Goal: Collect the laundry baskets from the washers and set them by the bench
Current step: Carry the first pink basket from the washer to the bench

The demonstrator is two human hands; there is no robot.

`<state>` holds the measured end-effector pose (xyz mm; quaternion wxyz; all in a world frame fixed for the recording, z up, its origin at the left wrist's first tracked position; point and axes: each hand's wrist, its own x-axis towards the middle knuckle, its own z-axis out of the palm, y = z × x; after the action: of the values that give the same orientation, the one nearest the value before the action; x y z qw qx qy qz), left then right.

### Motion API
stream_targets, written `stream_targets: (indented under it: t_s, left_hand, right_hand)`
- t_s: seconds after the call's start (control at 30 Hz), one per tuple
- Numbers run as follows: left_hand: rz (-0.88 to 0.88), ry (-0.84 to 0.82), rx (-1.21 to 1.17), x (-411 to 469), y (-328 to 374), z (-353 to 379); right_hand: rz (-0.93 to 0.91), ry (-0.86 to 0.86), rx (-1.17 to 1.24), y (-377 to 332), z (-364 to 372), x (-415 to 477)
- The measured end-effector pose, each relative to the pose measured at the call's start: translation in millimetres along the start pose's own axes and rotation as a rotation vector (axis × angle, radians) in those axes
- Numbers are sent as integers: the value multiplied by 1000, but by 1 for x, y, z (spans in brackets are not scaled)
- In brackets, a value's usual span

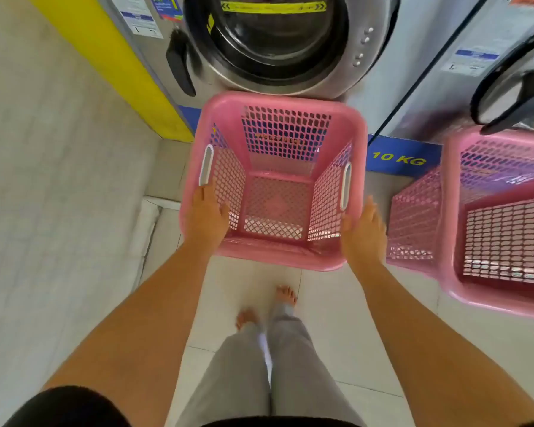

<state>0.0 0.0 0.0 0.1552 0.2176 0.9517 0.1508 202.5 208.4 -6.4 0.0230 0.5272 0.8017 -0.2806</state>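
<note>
An empty pink mesh laundry basket [278,101] stands on the tiled floor directly in front of a front-loading washer [290,78]. My left hand [205,215] lies on the basket's left rim just below the white handle slot, fingers straight, thumb inside the wall. My right hand [364,232] is flat against the outside of the right rim below the other handle slot, fingers straight. Neither hand is closed around the rim. A second pink basket [453,291], also empty, stands to the right, in front of the neighbouring washer [512,87].
The washers line the far side, with a blue "10 KG" strip [398,158] at their base. A yellow panel [111,57] and a pale wall run along the left. My bare feet [285,295] stand on the tiles just behind the basket.
</note>
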Motion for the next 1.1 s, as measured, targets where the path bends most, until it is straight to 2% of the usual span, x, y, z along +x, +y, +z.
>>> stream_targets:
  t_s: [0.37, 0.5, 0.6, 0.73, 1.1]
  left_hand:
    - [-24, 33, 91, 83, -33, 16]
    - [-28, -6, 93, 100, -50, 18]
    - [-19, -28, 84, 106, -54, 19]
    - [-61, -8, -47, 107, -51, 22]
    - [-76, 8, -14, 88, -57, 9]
  right_hand:
    - [-126, 32, -61, -6, 27, 72]
    - [-88, 71, -41, -7, 36, 79]
    - [-85, 112, -51, -5, 40, 81]
    - [-86, 114, -76, -4, 41, 82]
    - [-62, 85, -114, -12, 35, 65]
